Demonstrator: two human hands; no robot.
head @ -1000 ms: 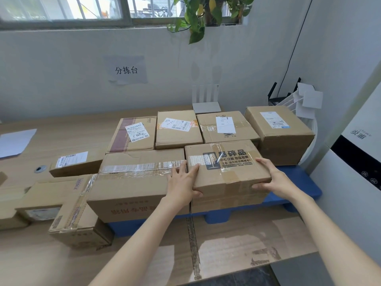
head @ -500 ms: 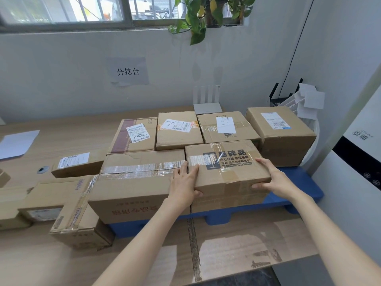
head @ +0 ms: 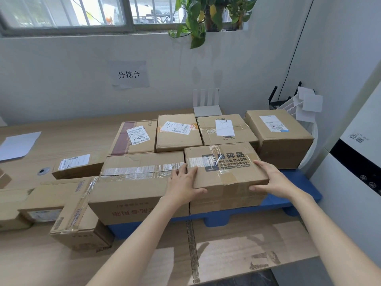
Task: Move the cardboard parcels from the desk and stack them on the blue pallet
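Head view: left hand (head: pixel 182 183), right hand (head: pixel 272 178) hold parcel (head: pixel 226 172); blue pallet (head: pixel 299 186) mostly covered.

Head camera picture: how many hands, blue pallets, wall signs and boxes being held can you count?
Hands: 2, left hand and right hand
Blue pallet: 1
Wall sign: 1
Held box: 1
Total: 5
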